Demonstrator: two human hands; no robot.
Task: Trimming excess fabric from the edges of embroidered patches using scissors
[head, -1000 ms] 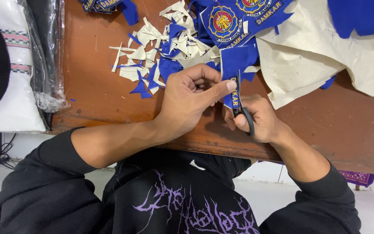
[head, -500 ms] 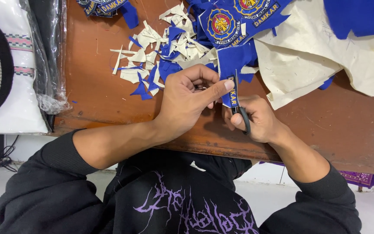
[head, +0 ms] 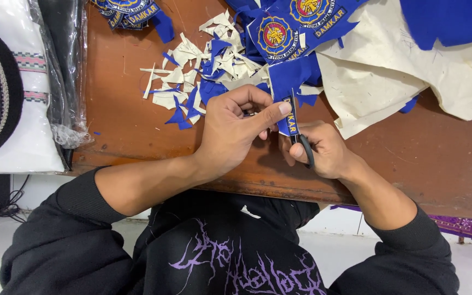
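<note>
Blue patch (head: 289, 123) between left hand (head: 236, 134) and right hand (head: 323, 148) (scissors (head: 301, 143) there).

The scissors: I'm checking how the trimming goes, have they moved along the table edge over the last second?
No. The scissors in the right hand sit at the same spot beside the table's front edge.

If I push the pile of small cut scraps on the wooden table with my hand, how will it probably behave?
The scraps are thin cream and blue offcuts lying loose, so they would probably scatter rather than move together. Several look curled and small, so likely very light and floppy. On the smooth wooden table they should slide easily.
</note>
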